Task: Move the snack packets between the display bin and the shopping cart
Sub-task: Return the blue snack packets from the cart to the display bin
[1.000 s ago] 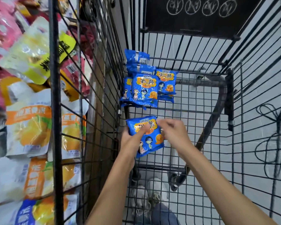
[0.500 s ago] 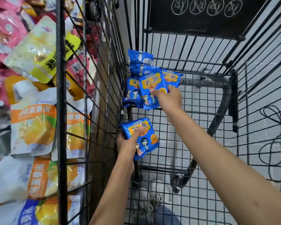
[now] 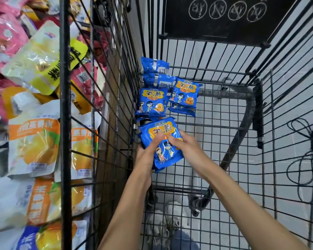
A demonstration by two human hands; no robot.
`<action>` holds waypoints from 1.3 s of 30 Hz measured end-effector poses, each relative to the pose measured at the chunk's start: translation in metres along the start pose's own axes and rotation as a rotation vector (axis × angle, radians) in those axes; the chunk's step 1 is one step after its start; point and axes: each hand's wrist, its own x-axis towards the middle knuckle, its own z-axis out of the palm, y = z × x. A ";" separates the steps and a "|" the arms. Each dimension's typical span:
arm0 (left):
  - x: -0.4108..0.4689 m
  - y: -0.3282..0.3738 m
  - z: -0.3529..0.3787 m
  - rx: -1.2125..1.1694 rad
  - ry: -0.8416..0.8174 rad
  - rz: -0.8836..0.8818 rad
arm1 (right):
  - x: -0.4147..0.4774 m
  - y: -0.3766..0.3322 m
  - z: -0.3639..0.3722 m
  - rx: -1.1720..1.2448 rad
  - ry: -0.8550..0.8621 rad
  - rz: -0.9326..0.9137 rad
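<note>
I hold a blue snack packet (image 3: 167,154) in both hands, above the wire floor of the shopping cart (image 3: 224,141) and close to its left wall. My left hand (image 3: 145,157) grips the packet's left edge, thumb laid across the printed front and the other fingers tucked out of sight behind it. My right hand (image 3: 186,147) pinches the right side, thumb on the front and fingers curled round the edge. A second blue edge peeks out under the packet; I cannot tell if it is another one.

More blue packets (image 3: 152,101) lie heaped in the far left corner of the cart floor, just beyond the one I hold and apart from it. A black sign (image 3: 224,20) hangs on the cart's far wall.

The display bin (image 3: 65,105) stands against the cart's left side, piled with orange-and-white bags (image 3: 33,141), a yellow bag (image 3: 43,64) and pink bags (image 3: 5,37).
</note>
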 end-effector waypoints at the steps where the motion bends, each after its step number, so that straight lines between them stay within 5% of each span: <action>1: 0.001 0.000 -0.001 -0.020 -0.014 0.004 | 0.003 -0.001 0.002 -0.021 0.002 0.025; 5: 0.002 -0.004 -0.006 -0.041 0.047 -0.035 | 0.042 -0.022 0.001 -0.195 0.301 0.010; 15: -0.005 -0.034 -0.018 -0.014 0.172 -0.147 | 0.135 -0.042 0.040 -0.477 0.537 0.143; 29: -0.019 -0.025 -0.022 -0.066 0.142 -0.111 | 0.029 -0.052 -0.019 -0.160 0.182 -0.053; 39: -0.035 -0.003 0.001 -0.046 -0.085 -0.055 | -0.023 -0.014 -0.019 0.092 -0.160 0.207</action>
